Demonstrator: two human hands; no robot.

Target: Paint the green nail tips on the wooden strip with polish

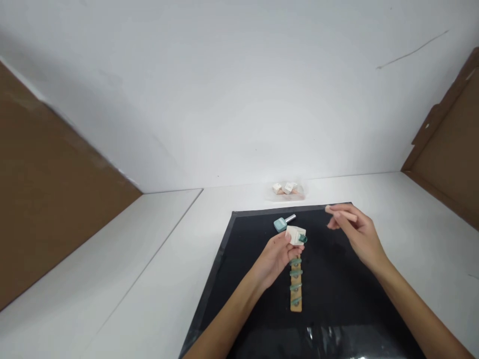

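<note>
In the head view, my left hand [277, 255] grips a small white bottle [295, 233]. A dark green piece [303, 239], which looks like a false nail, shows at the bottle's right side. Whether it touches the bottle or sits in my fingers, I cannot tell. To the right, apart from it, my right hand [357, 229] pinches a slim peach-coloured bottle cap [348, 216]; any brush on it is too small to make out. Under my left hand lies a narrow wooden strip [296, 307] carrying several green false nails [296, 273] in a row.
A light blue nail polish bottle [280, 224] with a silver cap lies just beyond my left hand. At the back, a clear tray [286, 197] holds white bottles with peach parts. A black mat [254, 234] covers the middle of the white table [157, 299]. Brown panels stand either side.
</note>
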